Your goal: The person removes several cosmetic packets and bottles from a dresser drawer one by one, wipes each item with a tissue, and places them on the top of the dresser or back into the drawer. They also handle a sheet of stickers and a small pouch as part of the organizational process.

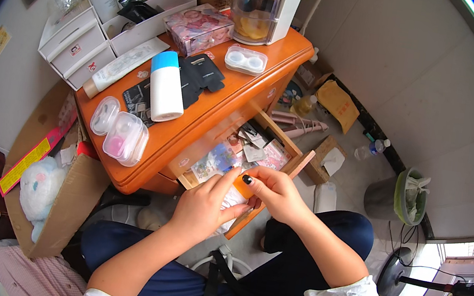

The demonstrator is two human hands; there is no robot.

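My right hand [274,192] pinches a small orange item [243,186] between thumb and fingers, above the front of the pulled-out wooden drawer [296,163]. Close against it is my left hand [211,201], fingers stretched toward the orange item; its fingertips partly hide what they touch. A white, crumpled-looking item [233,198] shows under and between both hands; whether it is held cannot be told. Inside the drawer are small packets [255,150] and printed cards [217,161]. On the orange wooden cabinet top stand a white bottle with a blue cap [167,88] and clear contact lens cases [125,137].
A white desk organizer [82,49], a floral box [199,27] and a clear drawer tower [261,10] stand at the cabinet's back. A cardboard box with a plush toy [41,191] is at left. A tissue box [328,158] and a waste bin [394,195] sit on the floor at right.
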